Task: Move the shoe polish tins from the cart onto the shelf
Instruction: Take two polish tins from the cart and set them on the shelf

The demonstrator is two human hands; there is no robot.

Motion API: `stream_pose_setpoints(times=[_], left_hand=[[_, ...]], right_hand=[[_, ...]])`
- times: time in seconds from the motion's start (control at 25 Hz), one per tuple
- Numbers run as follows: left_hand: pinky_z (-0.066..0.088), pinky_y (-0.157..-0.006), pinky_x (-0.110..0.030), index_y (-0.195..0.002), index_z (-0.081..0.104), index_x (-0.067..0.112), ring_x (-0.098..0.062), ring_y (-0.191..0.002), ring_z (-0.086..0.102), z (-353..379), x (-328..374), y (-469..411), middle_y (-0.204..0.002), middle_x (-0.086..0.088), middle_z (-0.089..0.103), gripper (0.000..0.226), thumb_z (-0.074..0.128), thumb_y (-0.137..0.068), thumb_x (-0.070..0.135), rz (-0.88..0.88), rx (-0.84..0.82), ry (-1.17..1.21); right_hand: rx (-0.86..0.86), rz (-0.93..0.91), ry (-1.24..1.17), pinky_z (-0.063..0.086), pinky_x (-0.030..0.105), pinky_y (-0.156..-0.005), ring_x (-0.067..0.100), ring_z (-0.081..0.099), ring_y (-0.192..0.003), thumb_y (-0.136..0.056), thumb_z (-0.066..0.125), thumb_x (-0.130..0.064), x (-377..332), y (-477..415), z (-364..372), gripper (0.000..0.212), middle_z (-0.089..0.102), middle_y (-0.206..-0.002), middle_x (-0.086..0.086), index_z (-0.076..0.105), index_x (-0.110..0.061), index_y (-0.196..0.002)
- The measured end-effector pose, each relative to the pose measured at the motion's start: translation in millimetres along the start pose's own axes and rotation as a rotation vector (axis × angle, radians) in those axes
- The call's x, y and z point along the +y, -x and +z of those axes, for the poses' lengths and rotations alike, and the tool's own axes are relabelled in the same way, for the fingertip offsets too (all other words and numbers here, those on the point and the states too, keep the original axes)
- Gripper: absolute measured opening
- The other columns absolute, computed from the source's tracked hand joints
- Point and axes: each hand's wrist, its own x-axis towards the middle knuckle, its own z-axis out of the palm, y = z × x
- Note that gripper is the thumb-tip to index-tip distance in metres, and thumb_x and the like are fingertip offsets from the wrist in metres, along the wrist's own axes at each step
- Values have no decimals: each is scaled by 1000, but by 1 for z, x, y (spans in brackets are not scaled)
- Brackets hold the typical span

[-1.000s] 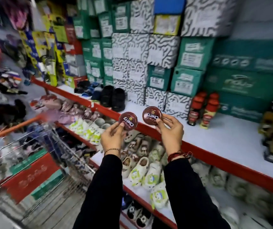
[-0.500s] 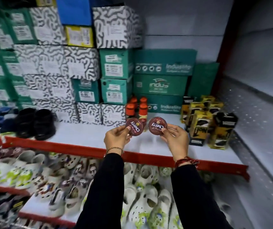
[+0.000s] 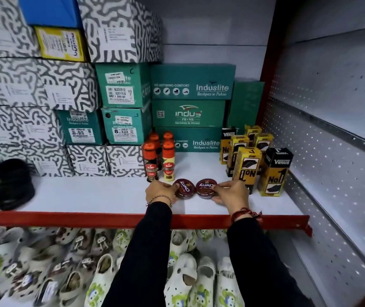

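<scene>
Two round dark-red shoe polish tins marked "Cherry" rest side by side on the white shelf (image 3: 102,196) with a red front edge. My left hand (image 3: 160,192) grips the left tin (image 3: 185,188) at its left rim. My right hand (image 3: 230,194) grips the right tin (image 3: 206,188) at its right rim. The tins nearly touch each other. They sit just in front of several orange-capped Kiwi polish bottles (image 3: 159,159). The cart is out of view.
Yellow and black Venus boxes (image 3: 259,165) stand right of the tins. Green Induslite boxes (image 3: 190,111) and patterned shoe boxes (image 3: 44,107) are stacked behind. Black shoes (image 3: 6,182) sit far left. White clogs (image 3: 183,278) fill the lower shelf. A perforated panel (image 3: 336,165) closes the right side.
Both hands carried the tins from in front of the cart rightward along the shelf and lowered them from upright in the air down flat onto the shelf surface.
</scene>
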Motion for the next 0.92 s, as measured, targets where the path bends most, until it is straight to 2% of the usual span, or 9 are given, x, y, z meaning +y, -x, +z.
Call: stream_pose_setpoints(times=[0.12,0.2,0.32,0.48,0.68,0.76,0.8,0.88,0.92], left_hand=[[60,-91,-46,-98,75,-6,-38,-96,75,2,8,-2,-101,-26,76,36,80,-79,25,-1,11,-85],[60,-91,-45,-105,73,-5,-39,-99,74,4,11,-2,-107,-25,75,41,79,-80,26,4,13,-156],[59,-92,-46,-111,70,-4,-39,-103,72,5,12,0,-112,-25,73,42,78,-81,23,2,-5,-175],[57,-94,-38,-108,74,4,-37,-103,72,-3,17,14,-110,-19,75,36,71,-86,32,65,84,-279],[49,-84,-33,-117,71,16,-34,-107,68,-25,30,40,-115,-13,74,32,52,-97,32,410,166,-358],[48,-90,-33,-126,65,16,-31,-115,64,-37,32,47,-127,-11,68,35,46,-100,31,570,167,-379],[45,-102,-35,-133,60,18,-29,-126,58,-43,32,50,-138,-9,61,39,44,-101,31,636,177,-419],[23,-122,-41,-147,47,20,-24,-149,35,-58,31,59,-157,-3,42,47,40,-101,32,720,238,-540],[15,-126,-44,-150,42,21,-22,-154,25,-68,28,63,-162,-1,35,50,38,-101,33,747,277,-585]], right_hand=[[31,-50,179,65,45,-69,29,77,-61,-81,77,-10,-6,-1,1,15,76,-71,20,71,-4,-69],[52,-88,280,63,48,-77,32,78,-72,-79,78,-12,-8,-2,2,17,77,-74,20,71,-6,-65],[62,-132,409,62,46,-83,37,76,-87,-80,77,-16,-10,1,4,18,78,-88,21,77,1,-86],[131,-241,609,59,35,-81,35,73,-93,-88,69,-31,-21,18,6,31,77,-100,18,77,-2,-96],[89,-499,562,51,35,-96,31,65,-116,-97,55,-34,-32,36,5,40,68,-129,13,66,-10,-127],[-2,-638,557,42,37,-109,27,52,-134,-101,46,-35,-37,43,11,45,55,-146,9,54,-13,-139],[-32,-693,578,32,38,-117,25,40,-145,-102,42,-36,-38,46,16,50,44,-156,7,46,-15,-146],[-59,-797,646,6,43,-126,22,10,-157,-103,37,-40,-44,56,28,58,20,-167,2,28,-18,-156],[-66,-847,671,-3,46,-125,22,0,-158,-103,35,-42,-46,62,35,61,12,-169,0,23,-19,-158]])
